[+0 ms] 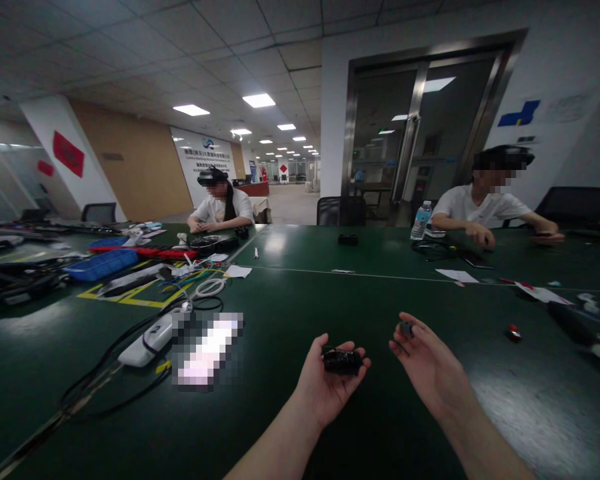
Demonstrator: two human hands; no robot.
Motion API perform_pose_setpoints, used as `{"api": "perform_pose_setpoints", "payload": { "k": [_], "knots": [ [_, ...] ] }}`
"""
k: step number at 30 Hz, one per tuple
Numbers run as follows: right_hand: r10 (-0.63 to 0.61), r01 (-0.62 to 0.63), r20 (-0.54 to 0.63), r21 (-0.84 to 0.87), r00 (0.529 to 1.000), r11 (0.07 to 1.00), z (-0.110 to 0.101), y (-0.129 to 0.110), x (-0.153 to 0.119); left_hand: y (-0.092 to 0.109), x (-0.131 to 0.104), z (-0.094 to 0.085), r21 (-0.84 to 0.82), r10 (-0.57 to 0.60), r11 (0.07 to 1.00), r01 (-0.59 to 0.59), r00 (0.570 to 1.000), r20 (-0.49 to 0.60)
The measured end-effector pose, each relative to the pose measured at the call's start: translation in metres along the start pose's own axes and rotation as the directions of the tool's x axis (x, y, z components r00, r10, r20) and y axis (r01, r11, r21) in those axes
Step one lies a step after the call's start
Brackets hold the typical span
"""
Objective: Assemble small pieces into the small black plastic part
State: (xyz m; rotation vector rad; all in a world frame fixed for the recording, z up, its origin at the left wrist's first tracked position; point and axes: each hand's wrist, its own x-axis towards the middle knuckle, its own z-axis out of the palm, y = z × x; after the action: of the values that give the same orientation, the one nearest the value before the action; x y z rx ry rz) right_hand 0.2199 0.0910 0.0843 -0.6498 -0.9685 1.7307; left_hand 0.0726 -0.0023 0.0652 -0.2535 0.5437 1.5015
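My left hand (325, 387) is palm up over the green table, its fingers curled round a short black cylindrical object (342, 362) with a glossy side. What kind of thing it is I cannot make out. To the right, my right hand (433, 363) is raised, thumb and forefinger pinching a small dark grey piece (407, 329), which looks blocky or cap-like. The two hands are apart, and the piece does not touch the black object. A small red and black item (514, 333) lies on the table right of my right hand.
A white power strip (153, 339) with cables and a lit, blurred-out screen (210, 350) lie at left, before blue trays (103, 265). Across the green table (290, 300) sit two people (225, 203). A water bottle (421, 221) and a black box (347, 239) stand farther back.
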Motion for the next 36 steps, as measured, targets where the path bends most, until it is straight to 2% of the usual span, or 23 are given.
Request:
{"api": "perform_pose_setpoints", "payload": {
  "k": [5, 12, 18, 22, 26, 28, 31, 34, 36],
  "knots": [
    [0.102, -0.093, -0.045, 0.166, 0.994, 0.982, 0.003, -0.003, -0.001, -0.001, 0.0, -0.001, 0.007, 0.01, 1.0, -0.01, 1.0, 0.003],
    [0.18, -0.155, -0.081, 0.255, 0.98, 0.955, 0.004, -0.005, 0.0, 0.0, -0.001, -0.001, 0.003, 0.002, 1.0, -0.002, 1.0, -0.001],
    [0.19, -0.173, -0.053, 0.229, 0.98, 0.958, 0.002, -0.002, 0.001, 0.0, -0.001, -0.001, 0.015, -0.008, 1.0, 0.008, 1.0, -0.01],
    [0.146, -0.142, -0.022, 0.131, 0.989, 0.981, 0.0, 0.004, 0.001, 0.0, -0.001, 0.0, 0.028, -0.003, 1.0, 0.003, 1.0, -0.013],
    [0.015, -0.013, 0.014, -0.111, 1.0, 0.994, -0.001, 0.01, -0.001, -0.001, -0.001, 0.0, 0.054, -0.007, 0.998, 0.009, 1.0, -0.022],
    [-0.082, 0.099, 0.068, -0.306, 0.994, 0.947, 0.0, 0.011, -0.004, -0.001, -0.001, 0.0, 0.061, -0.013, 0.998, 0.014, 1.0, -0.018],
    [-0.2, 0.304, 0.24, -0.561, 0.95, 0.77, 0.005, 0.01, -0.013, -0.001, 0.0, -0.001, 0.091, -0.009, 0.996, 0.009, 1.0, 0.006],
    [-0.276, 0.497, 0.421, -0.633, 0.864, 0.593, 0.013, 0.007, -0.021, -0.002, 0.001, -0.002, 0.133, 0.016, 0.991, -0.02, 0.999, 0.036],
    [-0.258, 0.567, 0.515, -0.642, 0.817, 0.515, 0.017, 0.007, -0.025, -0.002, 0.002, -0.002, 0.152, 0.028, 0.988, -0.036, 0.998, 0.052]
  ]
}}
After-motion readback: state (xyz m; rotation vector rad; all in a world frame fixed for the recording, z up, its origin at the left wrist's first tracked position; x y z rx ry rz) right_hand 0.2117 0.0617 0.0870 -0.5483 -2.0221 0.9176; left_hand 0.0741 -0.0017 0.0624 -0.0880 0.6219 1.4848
